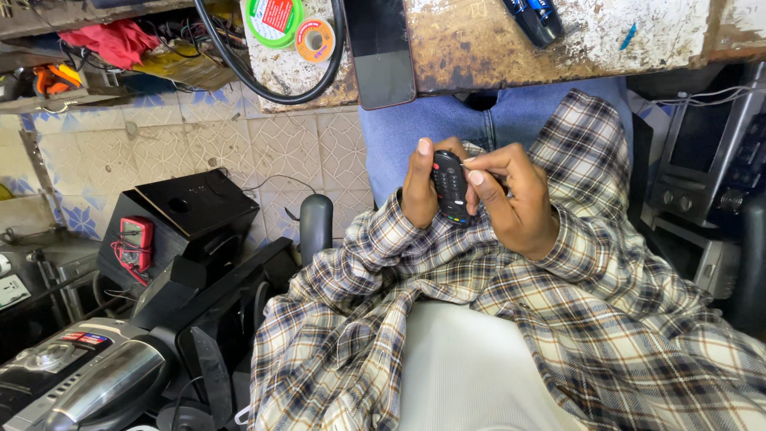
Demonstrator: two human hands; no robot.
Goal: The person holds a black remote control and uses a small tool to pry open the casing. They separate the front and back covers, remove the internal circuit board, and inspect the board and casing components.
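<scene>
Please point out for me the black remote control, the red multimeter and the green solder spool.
black remote control [450, 186]: head view, on its button face between the two hands.
red multimeter [136, 234]: head view, on the middle of its red case.
green solder spool [274, 21]: head view, on its label inside the green rim.

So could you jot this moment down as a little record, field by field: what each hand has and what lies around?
left hand: left hand wraps around a black remote control, held upright over the lap
right hand: right hand pinches a thin tool against the remote's upper edge
clothing: plaid shirt, blue jeans
above: worn workbench with a smartphone
left floor: red multimeter, black speaker boxes
</scene>
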